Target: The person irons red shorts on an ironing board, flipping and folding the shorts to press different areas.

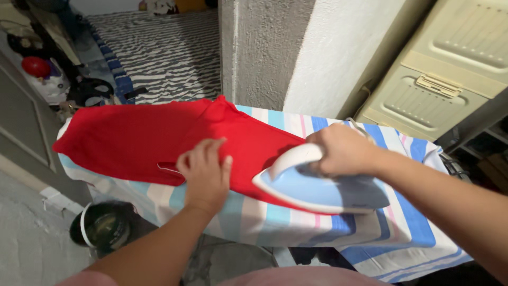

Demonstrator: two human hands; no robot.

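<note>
Fingers of the left hand (pixel 205 170) lie spread flat on the red garment (pixel 143 139), pinning it to the striped ironing board (pixel 391 233). Keeping that cloth taut ahead of the soleplate looks wise. Beyond, the right hand (pixel 343 149) is closed round the handle of the blue-and-white iron (pixel 317 188), which rests on the garment's near edge.

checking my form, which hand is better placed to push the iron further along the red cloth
Right. The right hand grips the iron by its handle; the left hand lies flat on the red garment.
</note>
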